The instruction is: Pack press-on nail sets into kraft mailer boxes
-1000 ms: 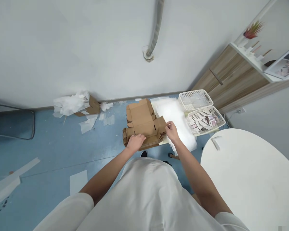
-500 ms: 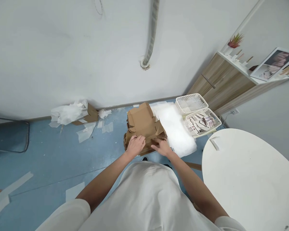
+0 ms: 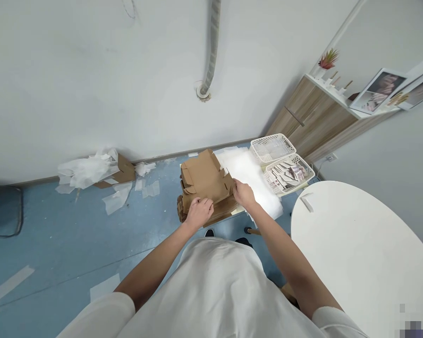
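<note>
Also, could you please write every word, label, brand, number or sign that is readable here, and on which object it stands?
No text can be read.
Printed cards in the front basket: marks too small and blurred.
Standing picture on the cabinet: no readable words.
Unfolded cardboard box: no print visible.

My left hand and right hand made two.
I counted one cardboard blank over one stack, its layers too small to number; on the right, two white baskets, one far, one near, and one round table; far right, two picture frames and one potted plant; far left, one brown carton.
</note>
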`<state>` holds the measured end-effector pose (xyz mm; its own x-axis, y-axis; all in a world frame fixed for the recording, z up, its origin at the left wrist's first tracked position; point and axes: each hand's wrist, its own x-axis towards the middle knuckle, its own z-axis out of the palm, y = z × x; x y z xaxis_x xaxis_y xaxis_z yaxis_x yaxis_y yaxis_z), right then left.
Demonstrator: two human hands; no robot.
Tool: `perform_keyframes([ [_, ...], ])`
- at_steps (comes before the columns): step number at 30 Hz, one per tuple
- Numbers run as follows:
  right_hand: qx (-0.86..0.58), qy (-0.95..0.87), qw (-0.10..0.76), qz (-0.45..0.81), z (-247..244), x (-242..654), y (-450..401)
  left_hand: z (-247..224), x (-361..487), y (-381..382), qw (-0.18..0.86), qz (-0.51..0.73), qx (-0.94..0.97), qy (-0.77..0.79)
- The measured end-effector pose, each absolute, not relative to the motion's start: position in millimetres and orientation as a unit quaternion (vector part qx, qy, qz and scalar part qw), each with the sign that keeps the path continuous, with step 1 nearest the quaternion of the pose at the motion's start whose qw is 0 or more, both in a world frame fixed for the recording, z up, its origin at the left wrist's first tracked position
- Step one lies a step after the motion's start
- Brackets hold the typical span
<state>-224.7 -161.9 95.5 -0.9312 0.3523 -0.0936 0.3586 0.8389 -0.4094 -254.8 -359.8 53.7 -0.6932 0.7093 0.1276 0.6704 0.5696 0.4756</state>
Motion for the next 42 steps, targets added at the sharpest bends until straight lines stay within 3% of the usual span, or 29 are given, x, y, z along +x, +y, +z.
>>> perform_keyframes([
  [6,0.18,0.969,-0.02,-0.169,115.2,-221.5,-153.8,65.6,-259.4,-367.5,0.055,0.307,0.333,0.89],
  [12,0.231,0.908,-0.099,-0.334,130.1,-192.6,-129.9,65.5,-277.4,-351.9,0.029,0.317,0.209,0.925],
  [18,0.349,0.796,-0.171,-0.463,117.4,-138.8,-94.1,51.3,-285.7,-308.2,0.123,0.311,0.157,0.929],
  [23,0.406,0.701,-0.243,-0.533,93.1,-89.6,-68.1,44.3,-268.6,-262.6,0.255,0.223,0.232,0.912],
  [26,0.425,0.67,-0.254,-0.553,82.1,-60.3,-59.0,45.2,-253.3,-237.2,0.253,0.196,0.271,0.908],
  [35,0.473,0.684,-0.307,-0.463,85.5,47.7,-32.6,85.1,-188.0,-158.8,0.158,0.23,0.392,0.877],
  [42,0.605,0.653,-0.314,-0.33,72.4,156.4,-15.3,77.3,-109.4,-81.7,0.275,0.31,0.476,0.776],
])
